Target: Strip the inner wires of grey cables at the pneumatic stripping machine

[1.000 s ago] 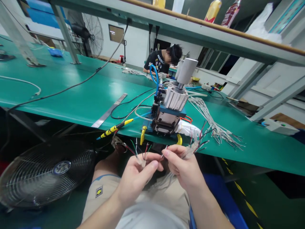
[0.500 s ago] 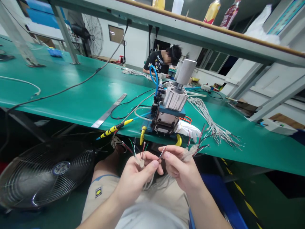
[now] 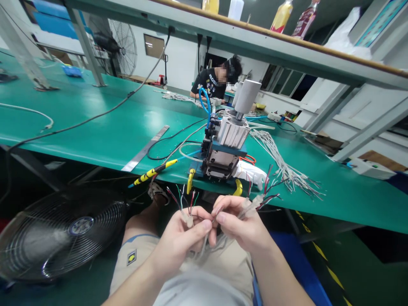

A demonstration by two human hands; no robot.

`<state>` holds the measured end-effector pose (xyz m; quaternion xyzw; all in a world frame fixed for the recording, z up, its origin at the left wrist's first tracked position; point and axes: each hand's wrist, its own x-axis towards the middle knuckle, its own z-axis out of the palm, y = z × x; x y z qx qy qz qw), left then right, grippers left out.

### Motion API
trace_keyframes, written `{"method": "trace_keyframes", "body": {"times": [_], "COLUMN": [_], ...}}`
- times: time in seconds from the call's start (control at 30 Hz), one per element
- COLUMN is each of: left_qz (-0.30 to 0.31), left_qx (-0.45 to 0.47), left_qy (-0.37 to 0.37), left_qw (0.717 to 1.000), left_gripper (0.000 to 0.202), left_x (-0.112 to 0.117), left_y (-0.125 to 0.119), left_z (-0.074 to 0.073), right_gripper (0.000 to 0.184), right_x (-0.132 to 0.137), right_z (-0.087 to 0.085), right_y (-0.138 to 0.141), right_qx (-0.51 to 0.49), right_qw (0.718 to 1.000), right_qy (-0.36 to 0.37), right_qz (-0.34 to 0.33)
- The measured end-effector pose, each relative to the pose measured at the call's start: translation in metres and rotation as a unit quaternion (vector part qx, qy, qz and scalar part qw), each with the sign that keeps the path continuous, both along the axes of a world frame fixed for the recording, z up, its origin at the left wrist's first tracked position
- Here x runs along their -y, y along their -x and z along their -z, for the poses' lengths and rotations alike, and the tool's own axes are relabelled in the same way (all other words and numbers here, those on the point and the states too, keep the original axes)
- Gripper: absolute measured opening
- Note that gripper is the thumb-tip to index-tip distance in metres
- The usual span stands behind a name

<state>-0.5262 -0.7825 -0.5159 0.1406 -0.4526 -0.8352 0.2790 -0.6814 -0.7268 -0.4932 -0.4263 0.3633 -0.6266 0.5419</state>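
Observation:
My left hand (image 3: pixel 186 231) is closed over my lap, gripping cables whose pale ends (image 3: pixel 188 219) fan out into thin red, green, white and black wires. Its thumb and fingertips pinch close to those of my right hand (image 3: pixel 237 221), and a fine dark wire shows between them. More grey cables (image 3: pixel 253 205) with stripped-back coloured wires are held in my right hand. Their lower lengths hang down over my lap, partly hidden by the hands. Just beyond stands a pneumatic machine (image 3: pixel 228 144) with a metal cylinder on the green bench (image 3: pixel 95 123).
A bundle of white cables (image 3: pixel 280 161) lies right of the machine, a steel ruler (image 3: pixel 145 148) left of it. A floor fan (image 3: pixel 79 229) stands at lower left. An overhead shelf (image 3: pixel 255 38) carries bottles. Another person (image 3: pixel 213 83) sits across the bench.
My fingertips have come closer together, and the red and white wire ends that stuck up at the right fingertips are now mostly covered. The view has shifted slightly.

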Motion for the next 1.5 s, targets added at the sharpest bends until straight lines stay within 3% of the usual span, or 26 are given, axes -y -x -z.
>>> {"method": "trace_keyframes", "body": {"times": [0.13, 0.3, 0.47, 0.77, 1.0, 1.07, 1.17, 1.27, 1.37, 1.5], "left_qz": [0.0, -0.008, -0.016, 0.014, 0.006, -0.022, -0.127, -0.223, -0.228, -0.199], "left_qx": [0.006, 0.015, 0.014, 0.003, 0.01, 0.005, 0.021, 0.079, 0.116, 0.119], "left_qy": [-0.003, -0.004, -0.008, -0.025, -0.019, -0.011, 0.021, 0.074, 0.098, 0.084], "left_qw": [1.0, 1.0, 1.0, 1.0, 1.0, 1.0, 0.991, 0.969, 0.962, 0.969], "left_gripper": [0.028, 0.031, 0.028, 0.028, 0.029, 0.029, 0.026, 0.019, 0.013, 0.013], "left_x": [0.001, 0.0, -0.002, -0.001, -0.002, -0.002, -0.002, -0.003, -0.003, -0.002], "left_y": [-0.001, -0.002, -0.002, -0.003, -0.003, -0.001, 0.002, 0.006, 0.008, 0.009], "left_z": [0.0, -0.003, -0.003, -0.005, -0.006, -0.005, -0.002, 0.0, -0.001, -0.005], "right_gripper": [0.012, 0.021, 0.026, 0.012, 0.019, 0.023, 0.02, 0.016, 0.014, 0.016], "right_x": [-0.001, -0.002, -0.002, -0.002, -0.003, -0.004, -0.007, -0.01, -0.011, -0.01], "right_z": [-0.001, 0.002, 0.002, -0.001, 0.001, 0.006, 0.013, 0.014, 0.008, 0.002], "right_y": [0.0, -0.005, -0.009, -0.006, -0.009, -0.011, -0.018, -0.026, -0.028, -0.021], "right_qx": [-0.026, 0.021, 0.039, 0.04, 0.028, 0.019, -0.034, -0.146, -0.212, -0.178], "right_qw": [0.999, 0.997, 0.992, 0.998, 0.997, 0.993, 0.982, 0.948, 0.911, 0.944], "right_qy": [0.005, -0.052, -0.062, -0.028, -0.019, -0.021, -0.003, 0.062, 0.11, 0.047], "right_qz": [0.025, 0.058, 0.102, 0.048, 0.069, 0.111, 0.186, 0.276, 0.336, 0.273]}}
